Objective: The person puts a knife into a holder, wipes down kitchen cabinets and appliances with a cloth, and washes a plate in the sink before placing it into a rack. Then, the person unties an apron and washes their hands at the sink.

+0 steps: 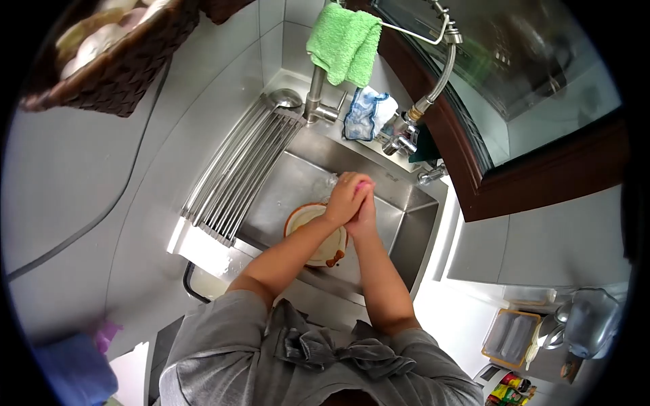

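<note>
Over the sink (389,260), my left hand (347,198) and my right hand (364,218) are pressed together, fingers closed. Between them a small pink thing (364,185) peeks out at the top; most of it is covered, so its kind cannot be made out. Below my forearms, a cream dish (305,215) with an orange-brown rim lies on the sink floor, partly hidden by my left arm. A brown bow-shaped piece (335,258) shows at its lower edge. Something clear, perhaps splashing water, shows just left of my hands.
A metal roll-up rack (237,172) covers the sink's left side, with a strainer (285,99) at its far end. Behind stand the tap (317,101), a green towel (344,44) and a blue-white cloth (365,115). A brown-framed window (474,162) juts in at right; a wicker basket (128,74) hangs upper left.
</note>
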